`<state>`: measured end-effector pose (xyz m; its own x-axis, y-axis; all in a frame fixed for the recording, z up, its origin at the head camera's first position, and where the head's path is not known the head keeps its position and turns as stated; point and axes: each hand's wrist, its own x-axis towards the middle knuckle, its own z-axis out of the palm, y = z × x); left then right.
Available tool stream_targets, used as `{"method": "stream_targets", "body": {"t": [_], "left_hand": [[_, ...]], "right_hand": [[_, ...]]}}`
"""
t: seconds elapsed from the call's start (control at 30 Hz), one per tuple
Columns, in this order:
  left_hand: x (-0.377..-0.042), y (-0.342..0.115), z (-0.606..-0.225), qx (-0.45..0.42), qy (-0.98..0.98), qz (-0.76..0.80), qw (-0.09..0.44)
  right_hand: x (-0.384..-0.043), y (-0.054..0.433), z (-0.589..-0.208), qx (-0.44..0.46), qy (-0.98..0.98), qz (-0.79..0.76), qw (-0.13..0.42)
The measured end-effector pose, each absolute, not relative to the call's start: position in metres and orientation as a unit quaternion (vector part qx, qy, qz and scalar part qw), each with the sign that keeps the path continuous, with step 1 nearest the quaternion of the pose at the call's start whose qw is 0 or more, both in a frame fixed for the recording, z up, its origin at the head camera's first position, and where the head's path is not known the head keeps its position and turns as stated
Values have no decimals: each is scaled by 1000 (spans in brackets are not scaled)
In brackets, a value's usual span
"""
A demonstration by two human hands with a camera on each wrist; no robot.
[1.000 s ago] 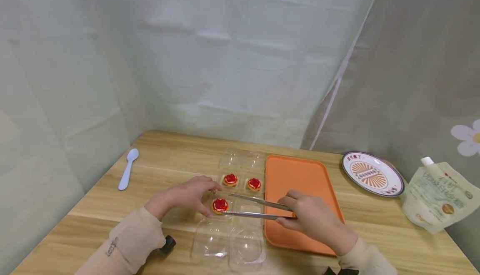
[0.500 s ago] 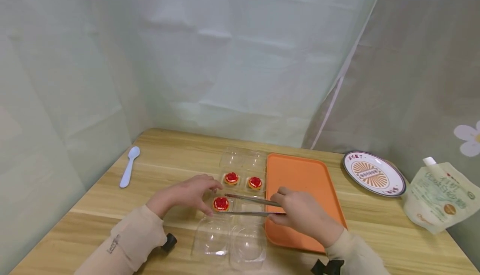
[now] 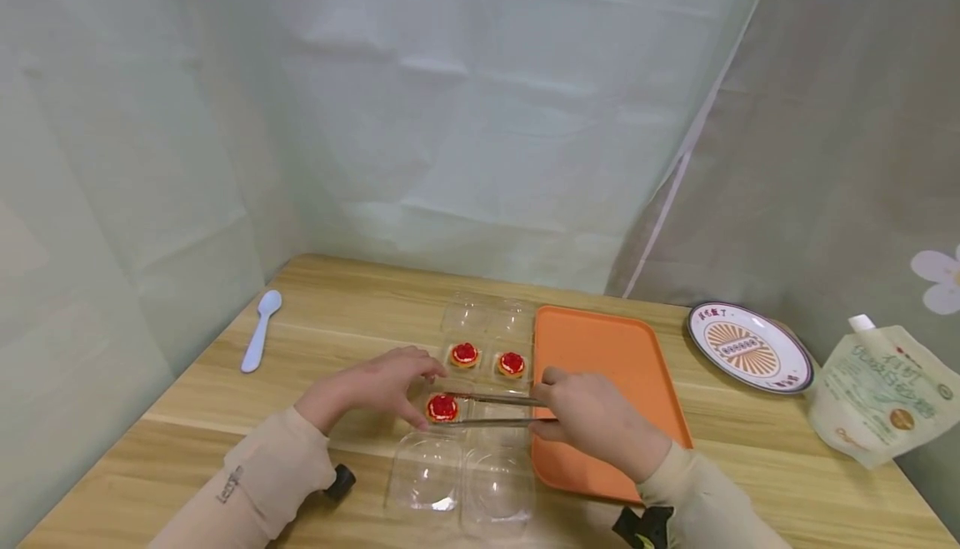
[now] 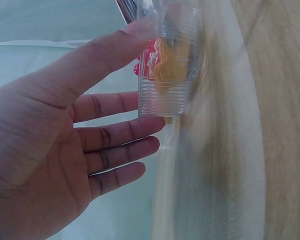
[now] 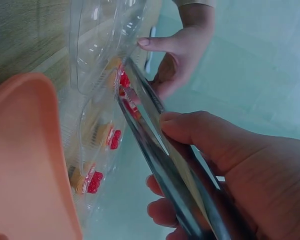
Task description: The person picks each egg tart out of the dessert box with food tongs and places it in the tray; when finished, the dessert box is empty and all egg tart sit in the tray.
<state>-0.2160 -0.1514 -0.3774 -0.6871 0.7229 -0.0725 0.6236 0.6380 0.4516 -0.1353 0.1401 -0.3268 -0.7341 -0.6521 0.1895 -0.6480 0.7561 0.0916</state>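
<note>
In the head view my right hand point(image 3: 600, 420) grips metal tongs point(image 3: 495, 423). The two tong tips lie either side of a small tart point(image 3: 442, 406) topped with red pieces; whether they squeeze it I cannot tell. That tart sits in the near left compartment of clear plastic packaging point(image 5: 82, 125). Two similar tarts fill the far compartments, the left one point(image 3: 465, 355) and the right one point(image 3: 512, 364). With fingers fairly straight and thumb spread, my left hand point(image 3: 382, 384) touches the packaging's left side, as the left wrist view also shows.
Clear lids point(image 3: 426, 478) lie folded open toward me, others at the far side. An orange tray point(image 3: 607, 349) stands right of the packaging. Further right are a patterned plate point(image 3: 750, 347) and a spouted pouch point(image 3: 877, 395). A pale blue spoon point(image 3: 258, 336) lies at the left edge.
My right hand has moved left with the tongs, and their tips have come in from wider apart to either side of the near tart. The left hand stays about where it was.
</note>
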Motion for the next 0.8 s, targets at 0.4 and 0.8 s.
{"method": "stream_targets", "body": {"t": [0.4, 0.8], "left_hand": [[-217, -150, -377, 365, 900, 199, 131], [-216, -150, -377, 372, 899, 200, 121]], "right_hand": [[-131, 145, -330, 338, -936, 22, 100], [-122, 158, -322, 336, -932, 57, 122]]}}
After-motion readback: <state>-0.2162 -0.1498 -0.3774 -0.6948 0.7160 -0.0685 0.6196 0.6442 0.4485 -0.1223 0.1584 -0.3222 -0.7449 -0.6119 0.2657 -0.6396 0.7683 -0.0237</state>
